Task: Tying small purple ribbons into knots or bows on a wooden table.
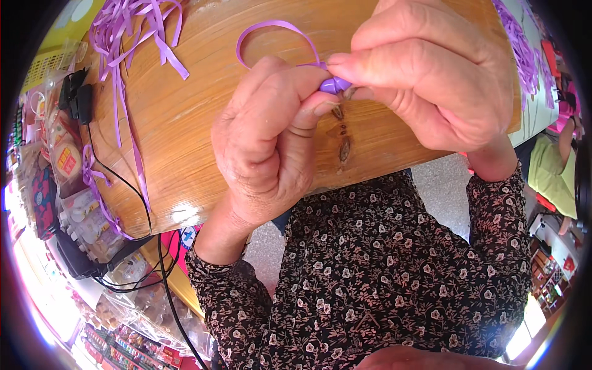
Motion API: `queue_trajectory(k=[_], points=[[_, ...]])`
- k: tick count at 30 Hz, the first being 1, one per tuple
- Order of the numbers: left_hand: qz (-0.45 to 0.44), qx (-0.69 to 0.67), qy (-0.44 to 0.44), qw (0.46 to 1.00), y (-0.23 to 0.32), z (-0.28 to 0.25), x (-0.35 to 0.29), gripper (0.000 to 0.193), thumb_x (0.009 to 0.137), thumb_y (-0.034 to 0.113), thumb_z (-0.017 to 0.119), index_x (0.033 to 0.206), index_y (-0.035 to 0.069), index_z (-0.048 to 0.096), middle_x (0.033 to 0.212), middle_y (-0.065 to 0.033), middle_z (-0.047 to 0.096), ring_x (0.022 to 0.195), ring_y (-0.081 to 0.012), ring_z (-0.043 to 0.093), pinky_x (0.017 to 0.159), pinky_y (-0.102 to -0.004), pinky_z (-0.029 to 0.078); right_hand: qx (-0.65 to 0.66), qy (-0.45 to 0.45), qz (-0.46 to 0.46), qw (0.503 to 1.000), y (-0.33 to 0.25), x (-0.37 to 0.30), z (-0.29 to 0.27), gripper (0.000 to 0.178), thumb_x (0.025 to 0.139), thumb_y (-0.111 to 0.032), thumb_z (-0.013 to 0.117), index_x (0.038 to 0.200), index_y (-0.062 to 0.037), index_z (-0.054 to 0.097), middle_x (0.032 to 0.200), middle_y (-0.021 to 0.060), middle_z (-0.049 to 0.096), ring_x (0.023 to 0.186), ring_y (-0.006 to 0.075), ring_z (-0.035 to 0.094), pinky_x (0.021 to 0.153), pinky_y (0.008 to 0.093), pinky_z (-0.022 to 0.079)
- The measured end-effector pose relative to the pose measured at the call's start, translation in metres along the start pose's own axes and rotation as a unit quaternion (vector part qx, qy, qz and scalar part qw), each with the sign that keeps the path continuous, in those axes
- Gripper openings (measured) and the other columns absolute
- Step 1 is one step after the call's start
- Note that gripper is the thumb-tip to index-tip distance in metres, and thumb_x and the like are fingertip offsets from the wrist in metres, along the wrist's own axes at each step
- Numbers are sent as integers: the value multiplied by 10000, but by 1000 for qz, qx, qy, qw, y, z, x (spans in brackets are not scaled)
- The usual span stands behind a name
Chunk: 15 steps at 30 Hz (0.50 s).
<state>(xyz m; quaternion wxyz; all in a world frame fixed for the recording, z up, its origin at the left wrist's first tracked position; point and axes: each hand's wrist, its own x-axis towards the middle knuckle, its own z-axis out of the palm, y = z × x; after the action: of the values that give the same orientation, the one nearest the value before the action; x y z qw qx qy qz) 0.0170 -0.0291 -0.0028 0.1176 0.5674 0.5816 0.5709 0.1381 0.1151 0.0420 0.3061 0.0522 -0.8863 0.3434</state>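
- Right, head view only: purple piece [332, 85] (clasp or bead, can't tell) is held up above the middle of the table [185, 123].
- Left hand [265, 132]: thumb and forefinger pinched on the piece's left end, above the table.
- Right hand [438, 77]: fingertips closed on its right end; exact contact partly hidden.
- Ribbon loop [277, 23] runs from the piece, arching over the table's far side.
- Done, my read: one ribbon is looped and brought up to the piece.
- Left, my read: seating or closing the piece; both hands are on it, so likely mid-step.
- Loose ribbons [132, 28] lie on the table's far left. More ribbons [521, 49] sit past its right edge; can't tell if finished.
- Writing: packet [66, 160] left of the table has a red-and-yellow printed label, too small to read reliably. None visible on the piece.
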Motion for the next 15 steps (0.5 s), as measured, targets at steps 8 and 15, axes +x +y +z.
queue_trajectory(k=[8,15], points=[[109,67,3,992,-1,-5,-3,168,916,123,541,921,-36,594,761,-99,567,657,-188,512,597,-280,409,-21,-3,-14,1000,-16,4,-1,132,738,-46,679,838,35,651,725,109,610,585,206,560,486,269,438],[164,120,3,979,-1,-3,2,122,837,64,621,903,-36,601,730,-127,585,613,-236,543,564,-327,438,-105,-194,-1,975,-22,9,-22,239,725,-82,700,933,21,642,788,100,594,696,209,568,634,295,467]])
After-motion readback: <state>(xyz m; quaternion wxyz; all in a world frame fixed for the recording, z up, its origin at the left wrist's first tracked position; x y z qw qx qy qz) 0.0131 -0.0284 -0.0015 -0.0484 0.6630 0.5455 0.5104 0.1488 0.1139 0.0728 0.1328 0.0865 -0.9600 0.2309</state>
